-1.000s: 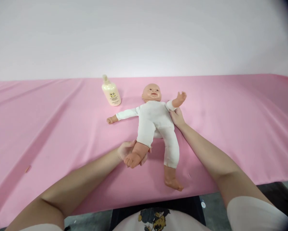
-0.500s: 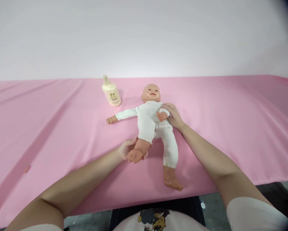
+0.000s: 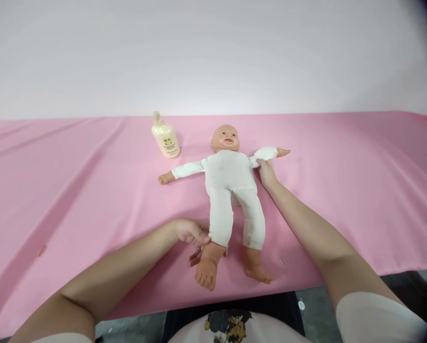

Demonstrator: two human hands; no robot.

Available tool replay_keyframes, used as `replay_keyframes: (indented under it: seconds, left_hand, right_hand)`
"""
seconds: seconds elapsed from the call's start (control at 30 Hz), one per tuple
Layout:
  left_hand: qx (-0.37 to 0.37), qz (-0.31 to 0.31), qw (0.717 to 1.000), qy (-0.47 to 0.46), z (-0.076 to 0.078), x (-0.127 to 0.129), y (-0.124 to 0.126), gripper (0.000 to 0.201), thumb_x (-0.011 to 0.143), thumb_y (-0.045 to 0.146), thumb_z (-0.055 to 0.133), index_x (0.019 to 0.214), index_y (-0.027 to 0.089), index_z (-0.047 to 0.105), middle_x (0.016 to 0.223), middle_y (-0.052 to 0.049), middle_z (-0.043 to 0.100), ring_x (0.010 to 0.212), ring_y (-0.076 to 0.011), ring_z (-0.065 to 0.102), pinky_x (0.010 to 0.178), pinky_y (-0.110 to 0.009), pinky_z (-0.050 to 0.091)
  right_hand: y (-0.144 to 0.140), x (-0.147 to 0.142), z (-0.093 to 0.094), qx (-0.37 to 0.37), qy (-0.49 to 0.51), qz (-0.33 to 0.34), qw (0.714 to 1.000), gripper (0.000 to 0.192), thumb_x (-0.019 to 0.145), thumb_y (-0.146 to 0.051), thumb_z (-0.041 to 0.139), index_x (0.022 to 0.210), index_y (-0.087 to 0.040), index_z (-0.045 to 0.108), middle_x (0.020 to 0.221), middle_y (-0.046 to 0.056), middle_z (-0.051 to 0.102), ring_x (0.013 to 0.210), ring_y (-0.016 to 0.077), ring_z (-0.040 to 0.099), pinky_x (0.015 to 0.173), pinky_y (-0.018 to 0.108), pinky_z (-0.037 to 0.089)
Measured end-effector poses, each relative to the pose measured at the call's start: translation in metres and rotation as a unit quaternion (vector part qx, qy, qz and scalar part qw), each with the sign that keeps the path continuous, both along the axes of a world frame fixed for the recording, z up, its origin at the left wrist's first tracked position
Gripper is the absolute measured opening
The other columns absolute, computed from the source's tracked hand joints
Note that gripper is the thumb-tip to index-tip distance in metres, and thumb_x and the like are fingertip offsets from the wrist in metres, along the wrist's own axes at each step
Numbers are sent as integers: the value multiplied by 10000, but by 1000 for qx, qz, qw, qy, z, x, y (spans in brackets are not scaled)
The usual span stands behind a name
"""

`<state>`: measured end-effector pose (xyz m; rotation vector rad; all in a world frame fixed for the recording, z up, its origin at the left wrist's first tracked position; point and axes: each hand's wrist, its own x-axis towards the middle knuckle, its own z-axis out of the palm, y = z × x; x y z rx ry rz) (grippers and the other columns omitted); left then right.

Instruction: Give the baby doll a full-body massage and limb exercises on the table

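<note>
We had the baby doll flat on its back on the pink-covered table, head toward the far edge, feet toward the near edge, roughly midway along the table's length. It wore a white bodysuit, both arms spread out to the sides and both legs stretched straight down.

Our left hand sat at the doll's lower leg on our left side, fingers curled around the ankle just above the bare foot, which lay close to the near edge. Our right hand was up at the doll's other arm, fingers closed on the white sleeve near the shoulder, with the little plastic hand pointing out past it.

Just beside the doll's head, nearer the far edge, stood a cream-coloured bottle with a pump top, upright and apart from the doll. It carried a small yellow emblem and some lines of print below, too small for us to read.

At the bottom of the view our own white shirt showed a yellow and black cartoon print; no lettering could be made out there.
</note>
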<state>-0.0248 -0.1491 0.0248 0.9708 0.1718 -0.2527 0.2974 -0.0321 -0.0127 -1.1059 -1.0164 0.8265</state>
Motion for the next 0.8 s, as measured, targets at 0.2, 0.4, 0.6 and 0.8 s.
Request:
replay_keyframes:
  seconds: [0.2, 0.4, 0.6, 0.8]
  left_hand:
    - [-51, 95, 992, -62, -6, 3, 2, 775, 717, 613, 678, 1274, 87, 564, 932, -152, 715, 816, -298, 685, 683, -353, 488]
    - [-89, 233, 965, -83, -4, 9, 5, 579, 825, 574, 629, 1167, 106, 617, 901, -120, 715, 794, -219, 650, 695, -300, 436]
    - [-80, 267, 957, -84, -4, 11, 4, 559, 814, 560, 667, 1136, 104, 634, 908, -134, 723, 797, -206, 669, 682, -281, 460]
    - [-43, 115, 990, -65, -2, 5, 6, 689, 779, 595, 678, 1239, 92, 580, 931, -153, 722, 730, -227, 676, 512, -238, 418]
  right_hand:
    - [-5, -4, 3, 43, -57, -24, 997, 221, 769, -285, 531, 978, -245, 592, 1011, 8, 654, 1051, 210, 587, 1028, 423, 468]
    - [-20, -10, 22, 126, -246, 87, 957, 271, 812, -270, 575, 1049, -275, 706, 1189, 50, 657, 1185, 265, 553, 1121, 497, 371]
    - [-24, -10, 27, 172, -351, 87, 917, 337, 817, -194, 525, 1052, -300, 742, 1279, 60, 601, 1256, 276, 512, 1138, 517, 333]
    - [-18, -11, 21, 149, -191, 76, 967, 342, 786, -216, 593, 1114, -278, 670, 1203, 40, 662, 1182, 235, 574, 1129, 461, 390]
